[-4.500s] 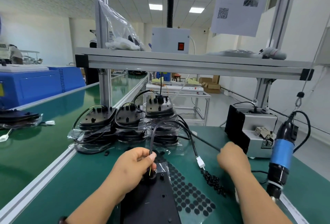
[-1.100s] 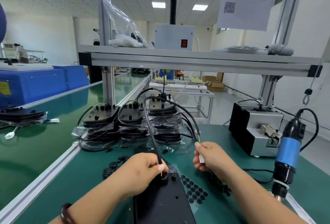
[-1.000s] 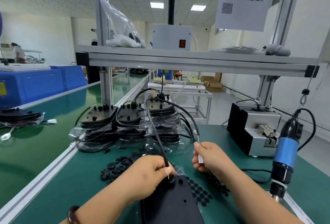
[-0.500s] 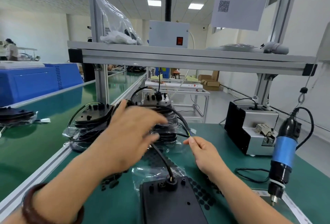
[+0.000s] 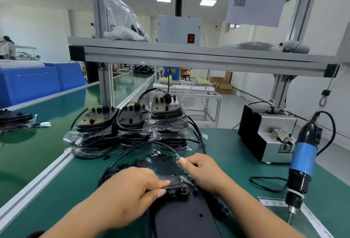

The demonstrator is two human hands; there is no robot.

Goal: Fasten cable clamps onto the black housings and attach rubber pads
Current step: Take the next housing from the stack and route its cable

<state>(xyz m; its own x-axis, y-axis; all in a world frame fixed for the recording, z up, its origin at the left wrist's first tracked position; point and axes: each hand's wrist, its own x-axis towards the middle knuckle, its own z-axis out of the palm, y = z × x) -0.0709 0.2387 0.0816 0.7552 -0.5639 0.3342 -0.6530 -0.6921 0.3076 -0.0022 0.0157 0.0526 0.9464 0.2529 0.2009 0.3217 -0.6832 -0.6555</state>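
A flat black housing point(image 5: 187, 217) lies on the green bench in front of me. My left hand point(image 5: 130, 190) pinches its black cable point(image 5: 121, 158) down against the housing's far end, beside the cable clamp point(image 5: 178, 192). The cable loops away over the bench and back to my right hand point(image 5: 204, 169), which pinches its white connector end. A sheet of round black rubber pads point(image 5: 219, 211) shows to the right of the housing, partly under my right forearm.
Stacks of bagged black housings point(image 5: 130, 124) with cables stand behind the hands. Loose black clamps point(image 5: 161, 162) in clear plastic lie between. A blue electric screwdriver point(image 5: 303, 160) hangs at right, by a grey screw feeder point(image 5: 269, 133). An aluminium shelf spans overhead.
My left hand came down from above the stacks and now pinches the cable at the housing's end. The cable loop, standing tall before, now lies low over the bench. My right hand still holds the connector.
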